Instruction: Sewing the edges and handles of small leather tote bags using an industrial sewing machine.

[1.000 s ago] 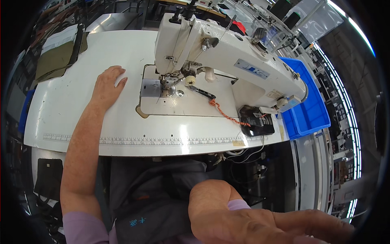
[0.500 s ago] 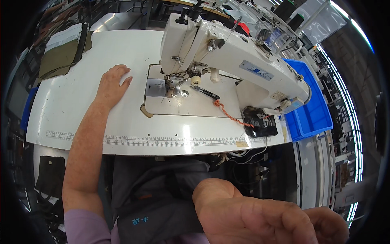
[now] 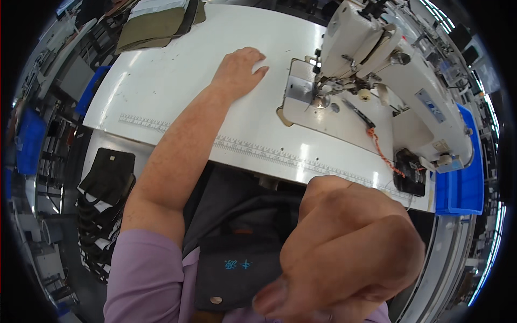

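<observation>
My left hand (image 3: pixel 238 74) rests on the white sewing table (image 3: pixel 177 91), left of the sewing machine (image 3: pixel 366 48). It is open, palm down, with the thumb apart from the fingers, and nothing is in it. Large in the foreground at the lower right, my right hand (image 3: pixel 358 245) is lifted in front of my body. Its fingers are bent inward and the thumb tip points to the lower left. The fingertips, and whatever they may hold, are hidden. Beside the needle area lies a pair of thread snips (image 3: pixel 359 113) tied to an orange cord (image 3: pixel 381 151).
Olive fabric pieces (image 3: pixel 151 27) lie at the far left of the table. A black phone-like object (image 3: pixel 409 175) sits by the machine's right end, with a blue bin (image 3: pixel 458 194) beyond. Dark fabric pieces (image 3: pixel 109 175) are stacked low on the left. A ruler strip (image 3: pixel 269 152) runs along the front edge.
The view has swung left, so the table and machine appear farther right. My right hand has turned from showing its palm to bent fingers and knuckles. My left hand stays on the table.
</observation>
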Demonstrator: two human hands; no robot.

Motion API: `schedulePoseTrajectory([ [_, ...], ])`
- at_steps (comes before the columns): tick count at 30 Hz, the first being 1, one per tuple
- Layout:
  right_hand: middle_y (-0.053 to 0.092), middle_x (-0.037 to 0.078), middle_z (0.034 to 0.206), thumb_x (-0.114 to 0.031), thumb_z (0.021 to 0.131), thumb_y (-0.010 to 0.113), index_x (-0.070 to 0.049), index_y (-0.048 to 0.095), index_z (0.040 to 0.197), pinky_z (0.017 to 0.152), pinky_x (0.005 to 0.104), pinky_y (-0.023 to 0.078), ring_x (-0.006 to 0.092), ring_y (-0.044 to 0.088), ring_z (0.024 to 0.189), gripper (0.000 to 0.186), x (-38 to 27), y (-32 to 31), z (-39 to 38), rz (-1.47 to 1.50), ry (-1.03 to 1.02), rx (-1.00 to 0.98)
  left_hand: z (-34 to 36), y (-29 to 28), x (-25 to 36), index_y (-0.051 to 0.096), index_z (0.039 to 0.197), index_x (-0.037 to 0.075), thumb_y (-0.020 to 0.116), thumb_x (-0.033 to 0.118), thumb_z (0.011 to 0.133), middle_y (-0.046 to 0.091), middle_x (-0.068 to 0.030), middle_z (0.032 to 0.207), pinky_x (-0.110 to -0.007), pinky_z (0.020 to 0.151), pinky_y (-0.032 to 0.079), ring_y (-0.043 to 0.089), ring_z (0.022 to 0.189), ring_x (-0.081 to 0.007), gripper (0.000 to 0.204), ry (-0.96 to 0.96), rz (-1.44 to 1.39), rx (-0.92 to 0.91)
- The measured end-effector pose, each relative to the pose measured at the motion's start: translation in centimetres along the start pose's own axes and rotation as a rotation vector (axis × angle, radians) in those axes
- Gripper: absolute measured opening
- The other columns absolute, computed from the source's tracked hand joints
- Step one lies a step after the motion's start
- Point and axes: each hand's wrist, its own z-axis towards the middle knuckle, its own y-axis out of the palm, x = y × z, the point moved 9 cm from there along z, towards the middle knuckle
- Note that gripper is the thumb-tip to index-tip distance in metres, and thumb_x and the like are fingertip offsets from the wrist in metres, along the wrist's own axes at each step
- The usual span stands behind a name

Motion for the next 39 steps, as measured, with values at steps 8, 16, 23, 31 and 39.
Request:
schedulePoseTrajectory([
  [8,0.074,0.017,0.115,-0.014,0.088,0.07,-0.001,0.069,0.127,0.093,0.0385,0.054,0.0295,0.072,0.099,0.041,2.1,0.6,2.2,-0.067,0.063,-0.228,0.1,0.0,0.0,0.075,0.115,0.008,0.07,0.031,0.093,0.071,-0.0086,0.12,-0.04,0.102,0.052,0.066,0.114,-0.0275,0.032,0.0,0.032,0.017],
  [16,0.074,0.017,0.115,-0.014,0.088,0.069,0.0,0.069,0.126,0.093,0.038,0.054,0.0292,0.073,0.099,0.041,3.9,0.2,3.0,-0.032,0.041,-0.346,-0.1,-0.1,-0.1,0.075,0.115,0.009,0.071,0.032,0.092,0.071,-0.0079,0.119,-0.039,0.102,0.052,0.066,0.114,-0.027,0.032,-0.051,0.021,0.012],
  [23,0.074,0.017,0.115,-0.014,0.088,0.069,0.0,0.069,0.126,0.092,0.0376,0.055,0.0289,0.073,0.098,0.041,4.9,-0.8,2.9,-0.017,0.028,-0.371,0.4,0.6,-0.6,0.075,0.116,0.01,0.07,0.035,0.093,0.07,-0.0061,0.122,-0.039,0.105,0.05,0.064,0.118,-0.0252,0.034,-0.076,0.014,-0.052],
  [31,0.075,0.017,0.114,-0.013,0.088,0.069,0.001,0.069,0.126,0.092,0.0372,0.055,0.0286,0.073,0.098,0.04,6.6,-2.1,3.2,0.039,0.009,-0.402,0.4,0.5,-0.6,0.074,0.117,0.012,0.07,0.038,0.093,0.069,-0.0058,0.126,-0.04,0.107,0.048,0.062,0.12,-0.0255,0.035,-0.081,0.025,-0.058],
  [39,0.075,0.017,0.114,-0.013,0.088,0.069,0.001,0.069,0.126,0.091,0.0367,0.055,0.0283,0.073,0.097,0.04,6.8,-2.4,3.7,0.057,-0.016,-0.431,0.2,-0.4,0.1,0.074,0.111,0.007,0.072,0.029,0.092,0.07,-0.0101,0.12,-0.04,0.101,0.052,0.065,0.114,-0.0288,0.029,-0.042,0.004,0.004],
])
